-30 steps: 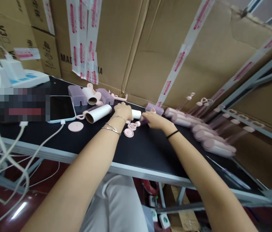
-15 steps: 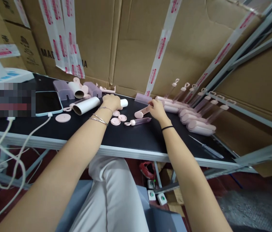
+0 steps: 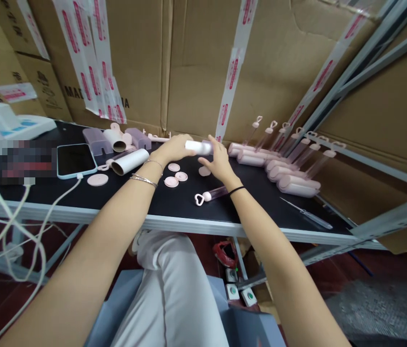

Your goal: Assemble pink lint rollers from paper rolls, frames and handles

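My left hand (image 3: 176, 148) is closed around a white tube (image 3: 191, 146), raised a little over the black tabletop. At the tube's right end, my right hand (image 3: 220, 159) grips a translucent purplish piece, blurred and largely covered by the fingers. Tube and piece meet or overlap; which of the two I cannot tell. Beneath the right hand lies a pink rounded part (image 3: 204, 171), partly hidden. Nearer to me rests a clear stick with a heart-shaped loop (image 3: 208, 196), its far end behind my right wrist. Several small pink discs (image 3: 171, 181) lie below the left hand.
Finished-looking pink cylinders (image 3: 299, 187) with upright heart-loop sticks line the right side, near a screwdriver (image 3: 308, 213). Leftward lie a loose white tube (image 3: 131, 161), purple covers (image 3: 97, 140), a pink oval disc (image 3: 98, 180), a phone (image 3: 76, 160) and cables. Cardboard (image 3: 196, 72) stands behind.
My left hand has lifted the white tube and moved right. My right hand has come left with the purplish piece, bringing both together. The heart-loop stick has shifted nearer to me.
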`<act>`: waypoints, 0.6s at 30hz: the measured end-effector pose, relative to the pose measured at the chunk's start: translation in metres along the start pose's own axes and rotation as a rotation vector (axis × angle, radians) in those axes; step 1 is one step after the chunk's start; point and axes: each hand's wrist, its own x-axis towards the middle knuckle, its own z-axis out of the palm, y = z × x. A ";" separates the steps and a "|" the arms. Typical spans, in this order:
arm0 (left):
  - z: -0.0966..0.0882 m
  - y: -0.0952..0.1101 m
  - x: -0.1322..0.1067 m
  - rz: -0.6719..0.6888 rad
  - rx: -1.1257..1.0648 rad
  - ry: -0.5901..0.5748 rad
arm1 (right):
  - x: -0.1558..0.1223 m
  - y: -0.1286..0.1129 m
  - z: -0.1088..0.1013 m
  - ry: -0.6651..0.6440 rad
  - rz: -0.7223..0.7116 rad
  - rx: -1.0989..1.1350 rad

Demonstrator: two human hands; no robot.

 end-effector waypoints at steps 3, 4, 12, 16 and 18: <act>0.008 0.002 0.004 0.075 -0.227 0.039 | 0.002 0.007 -0.003 0.011 0.007 0.054; 0.010 0.001 0.005 0.066 -0.259 0.031 | 0.001 0.009 -0.004 0.011 0.023 0.049; -0.003 -0.017 0.000 -0.215 0.224 -0.406 | -0.001 0.005 -0.009 0.034 0.086 -0.070; -0.001 -0.026 -0.001 -0.314 0.134 -0.508 | 0.000 -0.002 -0.015 0.075 0.014 -0.043; 0.006 -0.029 0.002 -0.315 0.057 -0.453 | -0.001 -0.004 -0.018 0.019 -0.059 -0.044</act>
